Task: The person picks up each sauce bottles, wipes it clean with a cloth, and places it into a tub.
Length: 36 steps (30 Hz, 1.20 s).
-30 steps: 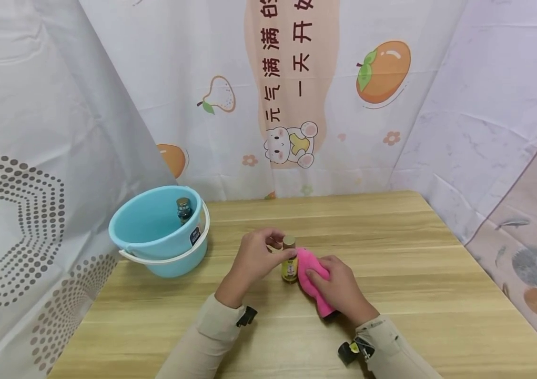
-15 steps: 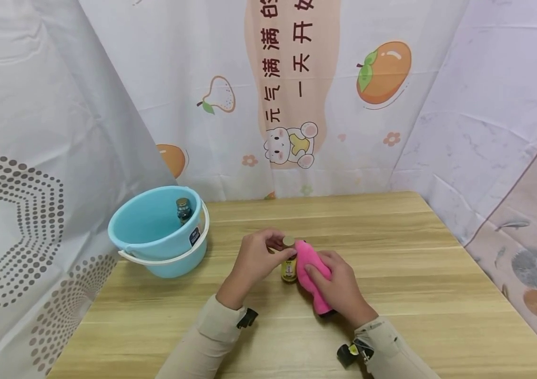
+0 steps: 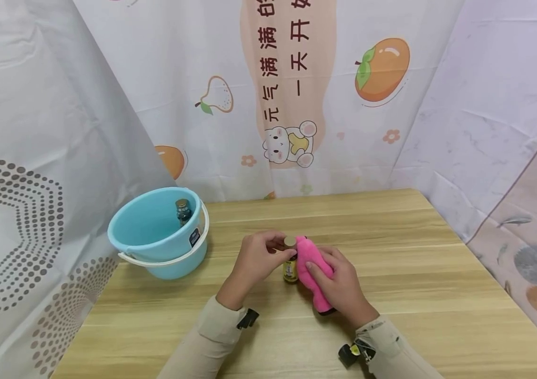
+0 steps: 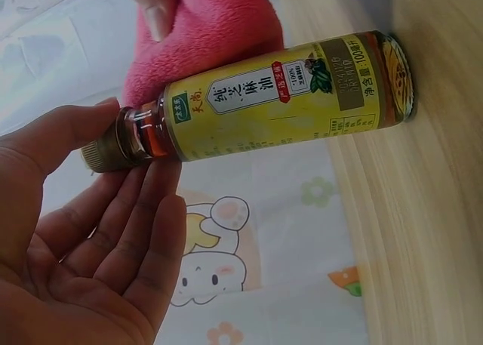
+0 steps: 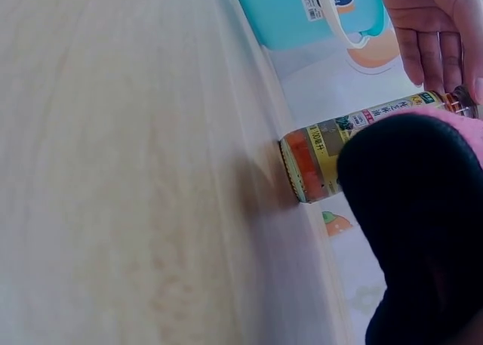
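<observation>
A small glass bottle of sesame oil (image 3: 290, 270) with a yellow label stands upright on the table. My left hand (image 3: 256, 261) pinches it at the neck, just below the gold cap (image 4: 104, 152), between thumb and fingers. In my right hand (image 3: 345, 287) is a fuzzy pink plush piece (image 3: 313, 281), gripped with the thumb on top and pressed against the bottle's right side. Its black end (image 5: 415, 201) fills much of the right wrist view; its exact kind cannot be told. Several right fingers are hidden behind the plush.
A light blue bucket (image 3: 121, 245) with a white handle stands at the table's left back. Inside it is another bottle (image 3: 183, 211), dark with a gold cap. The wooden table (image 3: 415, 273) ends against a printed curtain (image 3: 221, 152) at the back.
The pink plush piece has slid up along the bottle with my right hand, its top now close to the cap. My left hand keeps its place at the neck.
</observation>
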Each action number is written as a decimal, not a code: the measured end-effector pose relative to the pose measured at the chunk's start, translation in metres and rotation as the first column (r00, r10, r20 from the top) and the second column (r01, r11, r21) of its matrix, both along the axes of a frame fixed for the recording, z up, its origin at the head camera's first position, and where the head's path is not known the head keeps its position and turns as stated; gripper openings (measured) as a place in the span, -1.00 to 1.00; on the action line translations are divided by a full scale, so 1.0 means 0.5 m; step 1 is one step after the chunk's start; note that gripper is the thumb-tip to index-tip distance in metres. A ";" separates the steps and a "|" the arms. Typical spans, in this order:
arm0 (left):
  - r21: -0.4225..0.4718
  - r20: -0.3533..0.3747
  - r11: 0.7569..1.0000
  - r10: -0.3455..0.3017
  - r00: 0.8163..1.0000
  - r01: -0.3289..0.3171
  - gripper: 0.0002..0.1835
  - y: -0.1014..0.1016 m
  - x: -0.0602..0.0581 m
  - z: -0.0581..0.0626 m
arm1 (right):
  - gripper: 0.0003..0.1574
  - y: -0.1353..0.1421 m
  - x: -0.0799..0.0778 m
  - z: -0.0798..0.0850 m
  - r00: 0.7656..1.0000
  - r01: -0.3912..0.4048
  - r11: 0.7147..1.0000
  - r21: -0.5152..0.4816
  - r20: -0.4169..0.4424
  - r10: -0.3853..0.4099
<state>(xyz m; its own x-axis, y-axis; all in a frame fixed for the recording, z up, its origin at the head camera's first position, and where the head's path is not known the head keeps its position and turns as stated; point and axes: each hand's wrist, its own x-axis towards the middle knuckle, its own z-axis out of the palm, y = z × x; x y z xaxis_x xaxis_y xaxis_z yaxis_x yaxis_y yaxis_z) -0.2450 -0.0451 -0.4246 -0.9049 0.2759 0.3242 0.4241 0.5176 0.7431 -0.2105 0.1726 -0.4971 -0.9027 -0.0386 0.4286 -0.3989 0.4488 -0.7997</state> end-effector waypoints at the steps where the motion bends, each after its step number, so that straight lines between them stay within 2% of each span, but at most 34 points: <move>1: -0.001 0.001 1.000 0.000 1.000 0.000 -0.70 0.000 0.000 0.000 | -0.59 0.000 0.000 0.001 1.000 0.001 1.000 0.007 0.010 -0.001; 6: -0.008 0.006 1.000 0.000 1.000 0.000 -0.67 -0.001 0.000 0.000 | -0.58 0.000 0.000 0.001 0.997 0.010 0.999 0.050 0.075 -0.014; 15: -0.013 0.020 1.000 0.010 1.000 -0.009 -0.67 -0.003 0.001 -0.001 | -0.54 0.004 -0.005 -0.011 0.977 0.000 0.987 0.160 0.210 -0.034; 31: -0.022 0.052 1.000 0.004 0.999 -0.003 -0.66 -0.013 0.005 0.010 | -0.60 0.000 -0.007 -0.013 0.969 -0.018 0.964 0.265 0.241 -0.048; 36: -0.021 0.068 1.000 0.006 0.998 -0.005 -0.58 -0.015 0.005 0.014 | -0.56 0.000 -0.008 -0.015 0.965 -0.015 0.963 0.269 0.255 -0.056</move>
<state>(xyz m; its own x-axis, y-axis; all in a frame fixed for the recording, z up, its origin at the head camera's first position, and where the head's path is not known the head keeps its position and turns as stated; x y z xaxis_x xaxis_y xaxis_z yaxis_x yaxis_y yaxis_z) -0.2425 -0.0527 -0.4177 -0.9262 0.2768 0.2559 0.3698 0.5353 0.7594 -0.2146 0.1727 -0.5044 -0.9824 -0.0999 0.1580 -0.1840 0.6654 -0.7235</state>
